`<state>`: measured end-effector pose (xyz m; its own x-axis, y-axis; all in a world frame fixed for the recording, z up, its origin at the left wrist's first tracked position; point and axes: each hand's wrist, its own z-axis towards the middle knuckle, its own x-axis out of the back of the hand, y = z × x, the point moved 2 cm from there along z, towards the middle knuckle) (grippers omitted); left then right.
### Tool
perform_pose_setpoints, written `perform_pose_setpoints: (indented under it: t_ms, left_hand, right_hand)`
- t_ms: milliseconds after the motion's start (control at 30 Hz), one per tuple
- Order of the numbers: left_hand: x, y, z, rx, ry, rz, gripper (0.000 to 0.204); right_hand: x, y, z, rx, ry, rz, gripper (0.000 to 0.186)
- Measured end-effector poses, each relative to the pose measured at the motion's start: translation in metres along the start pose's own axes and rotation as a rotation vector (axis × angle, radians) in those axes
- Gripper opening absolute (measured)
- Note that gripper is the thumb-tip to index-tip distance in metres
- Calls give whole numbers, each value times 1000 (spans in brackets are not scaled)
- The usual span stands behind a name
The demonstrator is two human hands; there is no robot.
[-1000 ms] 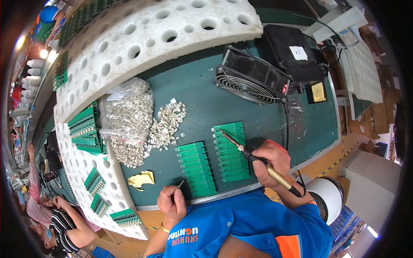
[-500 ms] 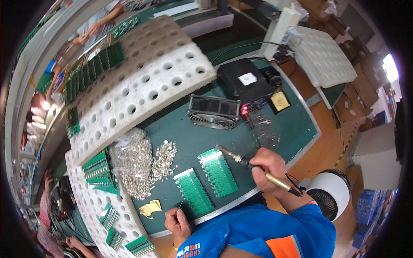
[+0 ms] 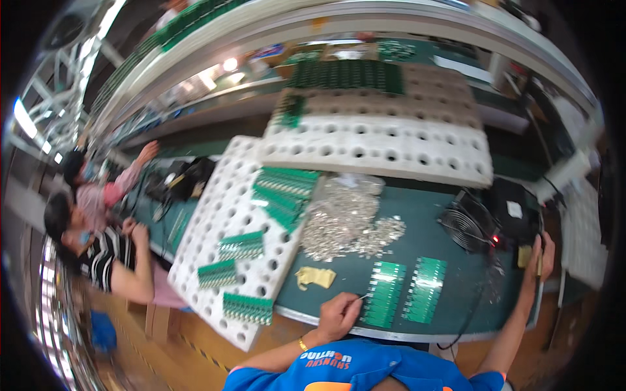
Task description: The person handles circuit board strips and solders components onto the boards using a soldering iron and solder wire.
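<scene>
Boards [image 3: 383,296], two green ones, lie side by side near the front edge of a dark green bench [image 3: 469,313] in a busy workroom; an orange-brown floor [image 3: 195,333] shows below, and two people [image 3: 114,260] sit at another bench on the left.

Left of the boards is a yellow cloth [image 3: 316,277], and behind it a clear bag [image 3: 345,208] of small silvery parts, with a loose heap [image 3: 379,236] beside it. White foam [image 3: 215,215] with round holes borders the left side, bearing more green boards [image 3: 240,246]; a second sheet [image 3: 378,140] stretches across the back. Fan [image 3: 462,225], black box [image 3: 512,205] and yellow sponge [image 3: 524,256] stand at the right.

The left hand [image 3: 339,315] pinches a thin wire [image 3: 362,297] whose end reaches the nearer board's left edge; contact cannot be told. The right hand [image 3: 546,257], well apart, is closed around a soldering iron [image 3: 539,266] beside the sponge, its tip unclear.
</scene>
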<state>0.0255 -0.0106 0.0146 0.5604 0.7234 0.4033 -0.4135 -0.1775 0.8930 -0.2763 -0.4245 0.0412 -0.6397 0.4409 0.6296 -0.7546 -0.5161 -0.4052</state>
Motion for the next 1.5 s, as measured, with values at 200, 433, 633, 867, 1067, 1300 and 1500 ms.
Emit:
perform_pose_setpoints:
  t_ms: [200, 433, 633, 867, 1067, 1300, 1500]
  left_hand:
    - [5, 3, 1, 2, 20, -27, 7]
    - [7, 4, -4, -29, 12, -58, 5]
    - [5, 4, 4, -10, -37, -50, 5]
    - [9, 13, 27, -106, 20, -60, 10]
    - [-14, 32, 62, 3, -173, -122, 10]
    - [-34, 39, 86, -42, -307, -13, 18]
    - [-54, 44, 109, -60, -336, 163, 21]
  right_hand:
    - [-7, -27, 17, 58, 39, 46, 26]
    - [9, -37, 9, -28, 9, 136, 27]
    - [60, -83, -34, -216, 98, 257, 25]
    - [64, -185, -100, -234, -254, 643, 19]
    - [37, -208, -121, 91, -349, 720, 16]
    - [13, -214, -127, 177, -384, 696, 21]
    - [6, -212, -127, 208, -426, 686, 23]
